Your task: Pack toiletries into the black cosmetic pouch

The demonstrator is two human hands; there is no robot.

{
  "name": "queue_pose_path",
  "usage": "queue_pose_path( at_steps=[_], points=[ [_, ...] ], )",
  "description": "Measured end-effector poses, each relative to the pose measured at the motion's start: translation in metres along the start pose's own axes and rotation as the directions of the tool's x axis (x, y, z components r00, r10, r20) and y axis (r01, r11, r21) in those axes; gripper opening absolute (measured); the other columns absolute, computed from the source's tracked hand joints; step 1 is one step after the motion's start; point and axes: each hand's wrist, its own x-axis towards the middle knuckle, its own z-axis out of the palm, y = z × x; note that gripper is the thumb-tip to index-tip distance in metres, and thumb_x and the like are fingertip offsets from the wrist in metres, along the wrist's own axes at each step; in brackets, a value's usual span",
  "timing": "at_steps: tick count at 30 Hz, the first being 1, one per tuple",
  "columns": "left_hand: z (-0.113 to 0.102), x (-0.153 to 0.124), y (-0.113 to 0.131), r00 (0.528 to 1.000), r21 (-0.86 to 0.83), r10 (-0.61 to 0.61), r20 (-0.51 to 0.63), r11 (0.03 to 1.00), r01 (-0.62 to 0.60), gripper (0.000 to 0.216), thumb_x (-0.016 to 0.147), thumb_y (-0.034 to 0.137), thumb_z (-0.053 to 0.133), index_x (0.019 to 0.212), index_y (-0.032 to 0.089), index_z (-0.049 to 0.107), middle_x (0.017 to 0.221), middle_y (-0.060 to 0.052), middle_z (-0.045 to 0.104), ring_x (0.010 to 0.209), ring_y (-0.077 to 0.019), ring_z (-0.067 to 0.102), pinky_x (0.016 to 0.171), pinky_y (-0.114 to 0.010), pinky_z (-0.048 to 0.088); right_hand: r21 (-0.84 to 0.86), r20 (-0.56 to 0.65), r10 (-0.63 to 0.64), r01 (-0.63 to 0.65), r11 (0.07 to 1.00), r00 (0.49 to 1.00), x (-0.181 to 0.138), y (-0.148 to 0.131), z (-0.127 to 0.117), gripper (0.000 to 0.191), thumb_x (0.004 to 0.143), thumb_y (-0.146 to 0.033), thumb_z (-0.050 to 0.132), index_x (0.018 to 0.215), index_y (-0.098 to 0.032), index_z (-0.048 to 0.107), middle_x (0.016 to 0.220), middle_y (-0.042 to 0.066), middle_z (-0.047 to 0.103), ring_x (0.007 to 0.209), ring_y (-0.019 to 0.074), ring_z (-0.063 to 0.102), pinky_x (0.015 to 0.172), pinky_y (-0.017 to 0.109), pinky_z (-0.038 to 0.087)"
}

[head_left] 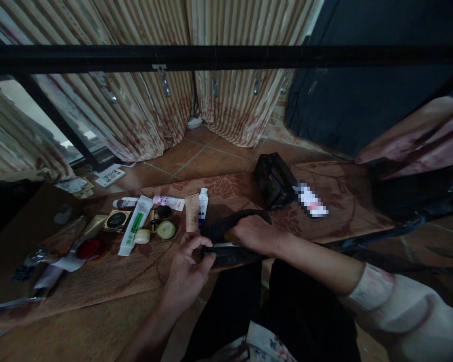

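Note:
A small black pouch (230,236) lies open on the patterned floor mat (109,274) in front of me. My left hand (186,266) pinches the pouch's near edge with curled fingers. My right hand (254,234) reaches into the pouch's mouth, fingers closed and partly hidden inside. Just left of the pouch lie a white tube with a blue cap (203,207) and a beige tube (192,212).
Several toiletries spread over the mat's left: a white-and-green tube (135,232), round tins (166,230), a red disc (90,249), a pink tube (169,202). A black bag (275,180) stands behind. Striped curtains (226,105) and a black bar (226,56) cross the back.

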Motion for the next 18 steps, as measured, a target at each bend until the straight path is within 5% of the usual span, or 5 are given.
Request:
queue_pose_path(
  at_steps=[8, 12, 16, 18],
  points=[
    [-0.005, -0.007, -0.006, 0.994, -0.024, 0.11, 0.0, 0.994, -0.11, 0.015, 0.079, 0.022, 0.062, 0.093, 0.023, 0.067, 0.115, -0.006, 0.052, 0.116, -0.0208, 0.05, 0.101, -0.036, 0.041, 0.219, -0.171, -0.012, 0.05, 0.974, 0.985, -0.018, 0.006, 0.008, 0.029, 0.093, -0.024, 0.042, 0.088, -0.016, 0.069, 0.088, 0.007, 0.071, 0.085, 0.0159, 0.063, 0.073, 0.025, 0.039],
    [-0.011, -0.01, -0.009, 0.997, -0.116, 0.053, -0.061, 0.991, -0.06, 0.027, 0.082, 0.026, 0.061, 0.108, 0.024, 0.063, 0.122, -0.006, 0.053, 0.113, -0.0199, 0.053, 0.097, -0.034, 0.045, 0.388, -0.375, 0.07, 0.088, 0.918, 0.924, -0.038, 0.01, 0.004, 0.024, 0.093, -0.026, 0.046, 0.092, -0.018, 0.067, 0.088, 0.004, 0.069, 0.082, 0.0135, 0.062, 0.075, 0.024, 0.041],
    [-0.015, -0.015, -0.027, 0.995, -0.178, -0.05, -0.087, 0.983, 0.033, 0.05, 0.082, 0.028, 0.061, 0.131, 0.027, 0.048, 0.131, -0.006, 0.052, 0.116, -0.0208, 0.054, 0.1, -0.036, 0.043, 0.601, -0.561, 0.378, 0.047, 0.798, 0.736, -0.052, 0.029, 0.017, 0.023, 0.09, -0.033, 0.051, 0.093, -0.02, 0.069, 0.09, 0.004, 0.07, 0.084, 0.015, 0.063, 0.076, 0.026, 0.046],
    [-0.012, -0.017, -0.042, 0.996, -0.182, -0.073, -0.043, 0.981, 0.064, 0.064, 0.081, 0.027, 0.062, 0.14, 0.028, 0.037, 0.14, -0.006, 0.047, 0.127, -0.0238, 0.046, 0.106, -0.04, 0.038, 0.726, -0.604, 0.601, 0.049, 0.686, 0.523, -0.054, 0.042, 0.033, 0.027, 0.086, -0.042, 0.055, 0.092, -0.02, 0.07, 0.088, 0.005, 0.07, 0.084, 0.0176, 0.064, 0.077, 0.03, 0.048]
  ],
)
